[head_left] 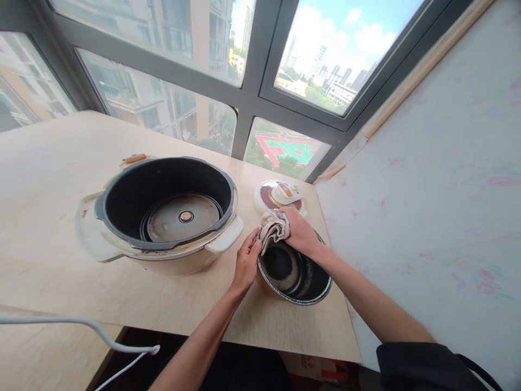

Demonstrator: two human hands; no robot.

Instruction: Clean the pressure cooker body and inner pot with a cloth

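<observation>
A dark inner pot (309,279) with a worn rim stands on the wooden surface, tilted a little. My left hand (246,260) grips its left rim, thumb at the edge and fingers along the outside wall. In my right hand (299,231) is a crumpled, pale cloth (273,227), pressed against the far left part of the rim. To the left stands the cream cooker body (179,263), its black cavity open, with a round metal plate (183,217) at the bottom. Just behind the pot lies the white and brown cooker lid (280,196).
The light wooden tabletop (49,228) runs along the window frame (248,108). A papered wall (431,206) closes off the right side. A white cable (81,324) hangs at the lower left, past the table's front edge.
</observation>
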